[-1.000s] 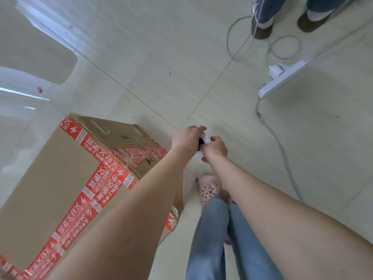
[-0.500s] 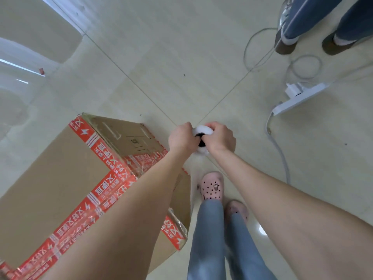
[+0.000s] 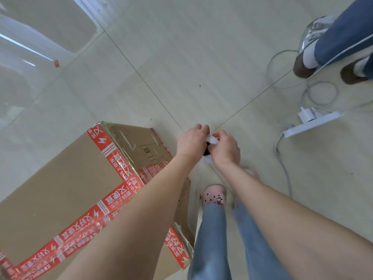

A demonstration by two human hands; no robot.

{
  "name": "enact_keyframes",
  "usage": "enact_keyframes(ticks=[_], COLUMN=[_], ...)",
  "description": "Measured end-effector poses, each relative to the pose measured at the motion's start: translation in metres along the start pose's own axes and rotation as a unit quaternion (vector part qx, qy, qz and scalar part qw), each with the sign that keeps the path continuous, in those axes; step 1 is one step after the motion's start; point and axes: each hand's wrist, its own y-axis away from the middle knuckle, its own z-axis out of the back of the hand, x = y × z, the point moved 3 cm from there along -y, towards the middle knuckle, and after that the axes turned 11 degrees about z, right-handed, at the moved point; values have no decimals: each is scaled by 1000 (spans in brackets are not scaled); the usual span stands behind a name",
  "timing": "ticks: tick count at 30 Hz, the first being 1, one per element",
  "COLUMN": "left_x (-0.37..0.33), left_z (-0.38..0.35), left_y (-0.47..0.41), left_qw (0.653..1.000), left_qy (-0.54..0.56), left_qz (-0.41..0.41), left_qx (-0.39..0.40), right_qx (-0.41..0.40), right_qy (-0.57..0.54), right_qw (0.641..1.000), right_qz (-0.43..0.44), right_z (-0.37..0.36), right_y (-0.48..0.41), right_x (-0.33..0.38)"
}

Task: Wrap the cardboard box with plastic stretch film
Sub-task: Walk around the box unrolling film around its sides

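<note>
Both hands, left (image 3: 191, 141) and right (image 3: 227, 148), grip the film roll (image 3: 211, 141) between them, just beside the box (image 3: 60, 188).

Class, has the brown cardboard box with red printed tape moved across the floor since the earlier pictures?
No. The brown cardboard box keeps its far corner just left of the diagonal floor tile joint; only the camera shifted.

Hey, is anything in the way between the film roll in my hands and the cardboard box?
Nothing visible. The left hand and right hand hold the film roll beside the box. The power strip and cable lie off to the right.
</note>
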Motion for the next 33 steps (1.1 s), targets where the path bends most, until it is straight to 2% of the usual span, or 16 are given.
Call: enact_keyframes(ticks=[4, 7, 12, 15, 18, 22, 24, 27, 29, 33], left_x=[4, 17, 40, 53, 59, 45, 40, 44, 51, 70], left_z=[3, 12, 14, 15, 22, 30, 33, 35, 35, 43], left_y=[-8, -17, -18, -18, -24, -42, -49, -56, -56, -55], left_qw=[998, 984, 918, 881, 906, 973, 985, 984, 975, 926], left_qy=[41, 127, 261, 295, 246, 123, 72, 73, 116, 234], left_qz=[37, 123, 295, 367, 343, 196, 156, 163, 190, 292], left_qx=[-10, -24, -40, -41, -18, 9, 11, -7, -17, -46], right_qx=[5, 6, 28, 57, 97, 112, 109, 101, 97, 93], right_qy=[63, 95, 99, 91, 66, 47, 58, 84, 102, 126], right_qw=[995, 988, 981, 985, 990, 991, 990, 985, 980, 967], right_qz=[74, 121, 165, 136, 74, 50, 65, 108, 141, 199], right_z=[7, 10, 3, -1, -5, -7, -6, -3, -4, -10], right_y=[-12, -29, -45, -54, -57, -57, -59, -65, -69, -80], right_x=[8, 30, 64, 73, 70, 66, 69, 76, 84, 109])
